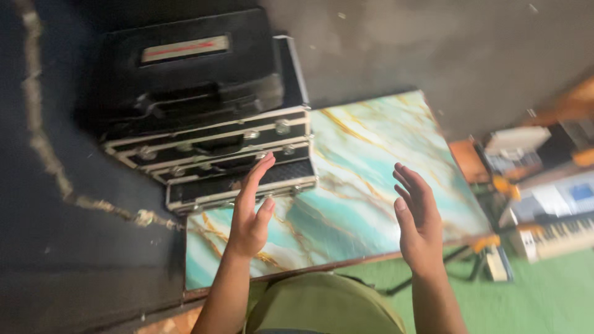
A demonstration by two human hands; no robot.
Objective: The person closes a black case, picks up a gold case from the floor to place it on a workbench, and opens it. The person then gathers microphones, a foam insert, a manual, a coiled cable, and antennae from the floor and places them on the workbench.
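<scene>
Our two bare hands hang open in the air above a tabletop [371, 179] patterned like turquoise and white marble with gold veins. Our left hand [250, 213] is turned edge-on, fingers straight and loosely together, thumb lifted, gripping nothing. Our right hand [417, 219] faces it palm inward, fingers slightly curled and relaxed, also holding nothing. The two hands stand well apart, with bare marbled surface showing between them.

Just beyond our left fingertips [263, 164] lies a stack of flat black cases with silver metal trim and latches [223, 154], resting on the far left corner of the tabletop; whether those fingertips touch the nearest case edge or only hover before it, we cannot tell. On top of the stack sits a bulkier black hard case [185, 68] with a pale strip on its lid. Beyond our right fingertips the marbled tabletop runs on to its far edge against a dark grey wall [433, 49].

To the outer side of our right fingers, well apart and lower down, an electronic keyboard [557, 232] stands on a green floor [538, 297]. Below our wrists, a rounded olive-green shape [322, 306] fills the near edge of the view; what it is we cannot tell.
</scene>
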